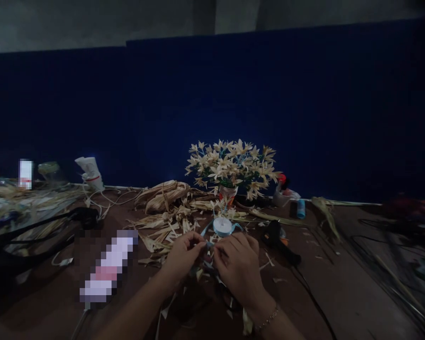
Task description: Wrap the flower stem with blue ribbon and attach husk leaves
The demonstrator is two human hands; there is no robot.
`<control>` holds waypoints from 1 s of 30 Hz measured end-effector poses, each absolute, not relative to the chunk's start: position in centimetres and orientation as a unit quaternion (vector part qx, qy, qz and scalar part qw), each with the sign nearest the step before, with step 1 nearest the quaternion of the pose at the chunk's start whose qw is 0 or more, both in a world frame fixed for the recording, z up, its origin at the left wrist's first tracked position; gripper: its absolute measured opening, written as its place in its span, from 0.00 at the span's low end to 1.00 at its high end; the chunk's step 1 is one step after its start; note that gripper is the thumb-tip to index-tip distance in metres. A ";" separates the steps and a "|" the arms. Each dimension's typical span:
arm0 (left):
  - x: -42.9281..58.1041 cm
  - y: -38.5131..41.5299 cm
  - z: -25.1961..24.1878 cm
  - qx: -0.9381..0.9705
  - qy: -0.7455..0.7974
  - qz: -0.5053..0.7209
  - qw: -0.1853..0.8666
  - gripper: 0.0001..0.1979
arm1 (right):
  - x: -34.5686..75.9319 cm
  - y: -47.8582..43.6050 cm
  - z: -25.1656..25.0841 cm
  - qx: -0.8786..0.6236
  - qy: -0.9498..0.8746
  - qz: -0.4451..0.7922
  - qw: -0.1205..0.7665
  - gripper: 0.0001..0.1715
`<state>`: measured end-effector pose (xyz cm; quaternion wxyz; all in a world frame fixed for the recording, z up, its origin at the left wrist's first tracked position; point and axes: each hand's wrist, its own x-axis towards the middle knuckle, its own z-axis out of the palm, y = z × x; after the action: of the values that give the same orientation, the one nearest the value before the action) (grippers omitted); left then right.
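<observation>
My left hand [182, 256] and my right hand [239, 264] meet near the middle of the table, both closed in a pinch. Between their fingertips runs a thin strip of light blue ribbon [209, 244]. Just beyond them lies a white and blue ribbon roll [222, 226], with loops of ribbon at its sides. A small pale husk flower [222, 208] stands above the roll. Farther back, a bunch of cream husk flowers [230, 163] fills a red and white cup [228, 194]. What lies under my palms is dim and partly hidden.
Dried corn husks [166, 196] and scraps spread behind my left hand. On the right lies a black glue gun [279, 243] with its cord, and a blue cylinder [301, 208] stands farther back. A pixelated strip [109, 264] and black straps [38, 236] are on the left.
</observation>
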<state>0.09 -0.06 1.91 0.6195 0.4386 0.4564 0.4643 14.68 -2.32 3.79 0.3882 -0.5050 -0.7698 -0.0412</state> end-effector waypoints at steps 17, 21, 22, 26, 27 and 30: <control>-0.4 0.3 1.2 0.492 0.417 0.470 0.603 0.12 | 14.5 -1.9 3.3 -0.505 -0.680 0.256 0.467 0.07; -0.9 0.5 1.2 0.543 0.401 0.447 0.587 0.09 | 15.2 -1.3 2.7 -0.432 -0.512 0.630 0.394 0.11; -0.9 0.4 1.2 0.552 0.391 0.446 0.586 0.09 | 15.4 -1.2 2.5 -0.406 -0.473 0.690 0.367 0.11; -0.7 0.0 1.2 0.563 0.392 0.447 0.574 0.08 | 15.7 -0.9 2.3 -0.390 -0.471 0.719 0.331 0.12; -0.6 0.0 1.2 0.565 0.404 0.446 0.564 0.08 | 15.6 -0.9 2.3 -0.414 -0.511 0.669 0.346 0.11; -0.5 0.2 1.0 0.586 0.442 0.436 0.521 0.07 | 15.1 -1.3 2.6 -0.506 -0.653 0.400 0.398 0.07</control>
<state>-0.45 0.21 0.97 0.5209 0.5855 0.4425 0.4360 15.10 -1.30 2.56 0.3976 -0.5060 -0.6526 0.4000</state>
